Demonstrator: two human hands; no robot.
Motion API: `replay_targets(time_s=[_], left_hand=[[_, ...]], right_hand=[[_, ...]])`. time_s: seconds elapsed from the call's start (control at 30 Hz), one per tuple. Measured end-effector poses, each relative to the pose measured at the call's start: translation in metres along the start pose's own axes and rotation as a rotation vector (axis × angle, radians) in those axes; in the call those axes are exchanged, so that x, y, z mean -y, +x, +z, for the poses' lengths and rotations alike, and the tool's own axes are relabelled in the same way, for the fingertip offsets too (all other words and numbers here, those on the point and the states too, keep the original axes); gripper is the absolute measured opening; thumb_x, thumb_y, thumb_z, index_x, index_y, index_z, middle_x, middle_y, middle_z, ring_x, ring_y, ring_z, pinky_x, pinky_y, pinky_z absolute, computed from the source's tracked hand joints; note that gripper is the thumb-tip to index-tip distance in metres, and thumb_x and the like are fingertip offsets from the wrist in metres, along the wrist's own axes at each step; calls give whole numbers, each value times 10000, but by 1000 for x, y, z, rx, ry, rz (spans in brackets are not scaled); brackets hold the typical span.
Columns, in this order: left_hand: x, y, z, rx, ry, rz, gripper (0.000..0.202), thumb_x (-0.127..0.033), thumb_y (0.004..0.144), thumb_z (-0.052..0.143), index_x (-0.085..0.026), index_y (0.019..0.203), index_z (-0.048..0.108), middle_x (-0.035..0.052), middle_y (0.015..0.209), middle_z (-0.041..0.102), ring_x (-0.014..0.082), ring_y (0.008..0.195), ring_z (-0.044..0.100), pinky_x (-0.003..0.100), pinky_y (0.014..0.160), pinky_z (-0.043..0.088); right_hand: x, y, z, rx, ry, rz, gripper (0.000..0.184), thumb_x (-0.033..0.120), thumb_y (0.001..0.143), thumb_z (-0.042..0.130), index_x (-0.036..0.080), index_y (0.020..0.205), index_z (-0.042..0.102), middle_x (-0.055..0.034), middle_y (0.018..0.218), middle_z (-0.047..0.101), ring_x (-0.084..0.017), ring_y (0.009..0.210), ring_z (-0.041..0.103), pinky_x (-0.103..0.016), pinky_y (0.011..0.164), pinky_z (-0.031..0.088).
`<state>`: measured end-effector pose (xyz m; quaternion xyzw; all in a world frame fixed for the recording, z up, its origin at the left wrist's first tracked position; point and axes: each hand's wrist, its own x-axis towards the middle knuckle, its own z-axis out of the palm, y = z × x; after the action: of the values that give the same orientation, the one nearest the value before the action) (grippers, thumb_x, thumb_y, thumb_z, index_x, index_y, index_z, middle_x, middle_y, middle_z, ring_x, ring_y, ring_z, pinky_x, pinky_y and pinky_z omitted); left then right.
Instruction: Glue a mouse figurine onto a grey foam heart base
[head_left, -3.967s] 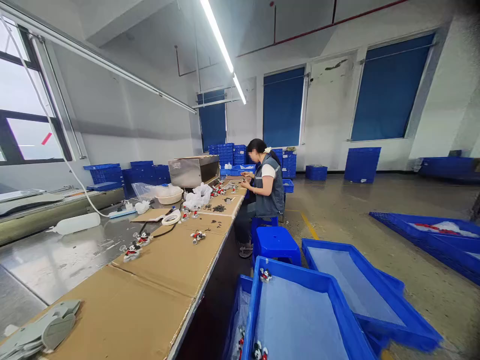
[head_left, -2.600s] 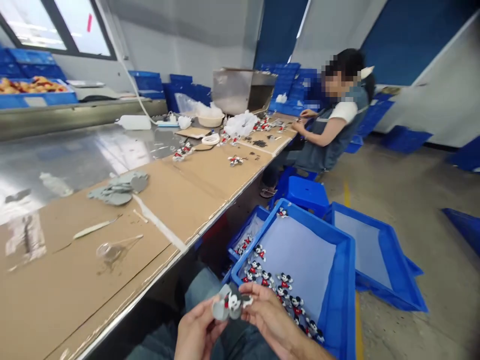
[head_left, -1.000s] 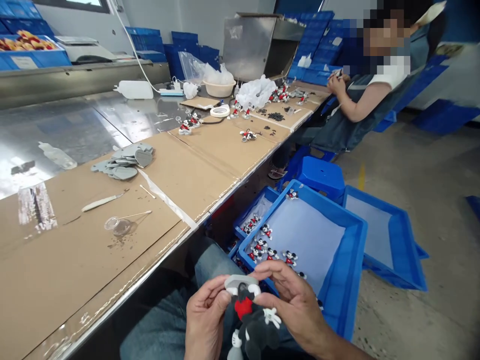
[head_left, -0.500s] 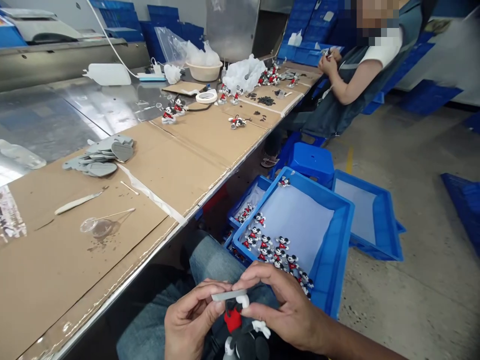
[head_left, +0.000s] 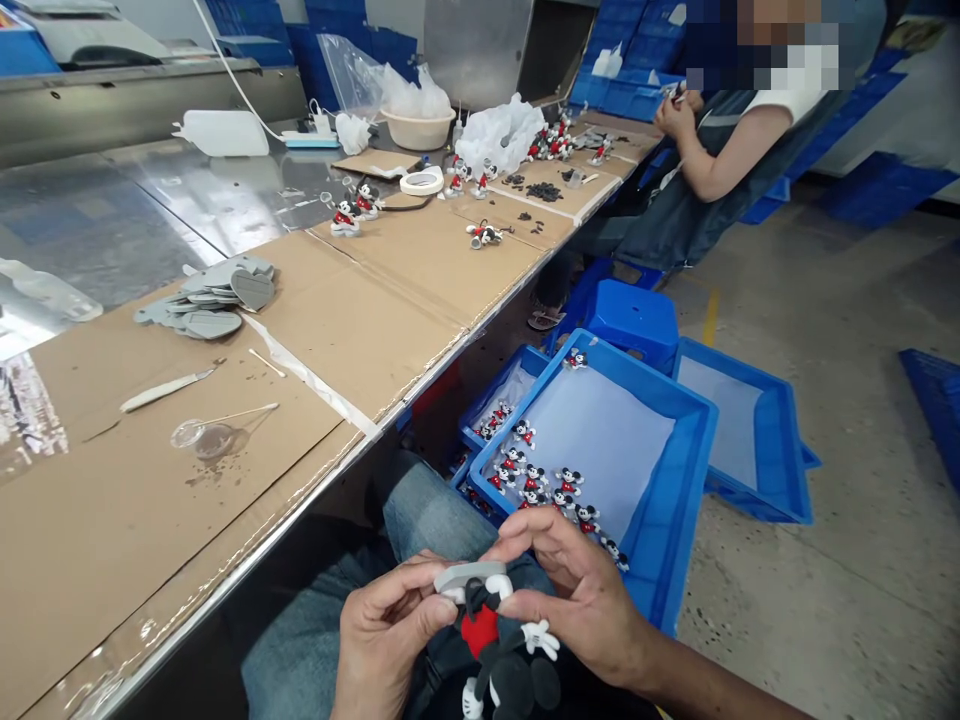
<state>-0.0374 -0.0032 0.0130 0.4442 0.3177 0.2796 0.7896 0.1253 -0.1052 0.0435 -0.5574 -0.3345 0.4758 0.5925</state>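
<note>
Over my lap, a cartoon mouse figurine (head_left: 495, 650) with red shorts hangs head down, its feet against a flat grey base (head_left: 469, 574). My left hand (head_left: 394, 625) pinches the base and a foot from the left, thumb below and fingers on top. From the right, my right hand (head_left: 574, 600) has its thumb against a white foot and its fingers over the base. Just beyond, a blue tray (head_left: 694, 480) lined with white paper holds several similar figurines (head_left: 534, 477). On the table lies a stack of grey bases (head_left: 214, 295).
The cardboard-covered table (head_left: 390, 300) carries a craft knife (head_left: 166, 388), a cotton swab (head_left: 240, 413) and a roll of white tape (head_left: 421, 181). Blue stools (head_left: 630, 318) and another blue tray (head_left: 731, 400) are on the right. A co-worker (head_left: 712, 150) sits farther along the table.
The figurine and its base have tilted, so more of the base's underside edge and the figurine's head show. Both hands still grip it. The whole view has shifted slightly.
</note>
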Motion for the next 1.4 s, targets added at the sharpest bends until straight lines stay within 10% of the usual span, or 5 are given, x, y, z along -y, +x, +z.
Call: replay_targets(time_s=[1.4], left_hand=[[10, 4, -3, 75, 117, 236, 121, -257, 747, 792, -247, 868, 789, 72, 834, 758, 225, 822, 690, 300, 790, 549]], right_hand=[[-4, -3, -7, 23, 63, -86, 334, 310, 825, 791, 242, 1057, 561, -7, 962, 686, -140, 900, 640, -216, 802, 463]])
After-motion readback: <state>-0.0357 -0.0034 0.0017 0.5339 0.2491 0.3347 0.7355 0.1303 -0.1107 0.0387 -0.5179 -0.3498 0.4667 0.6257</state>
